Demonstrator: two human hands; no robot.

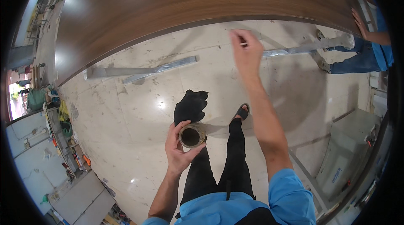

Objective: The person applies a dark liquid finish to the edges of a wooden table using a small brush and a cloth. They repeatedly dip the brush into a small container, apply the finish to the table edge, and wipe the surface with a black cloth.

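Observation:
My left hand (180, 147) grips a small round can (191, 135), open at the top and dark inside, held at waist height. A black cloth (190, 105) sticks out past the can, on its far side. My right hand (246, 50) is raised and stretched forward toward the lower edge of a large brown wood-grain panel (189, 1); its fingers are pinched together, and motion blur hides whether anything small is between them.
The panel rests on metal frame pieces (151, 70) over a pale marble floor (139, 111). Another person (370, 46) in blue holds the panel's right end. Tools and clutter (63, 140) line the left wall. A grey cabinet (349, 149) stands at right.

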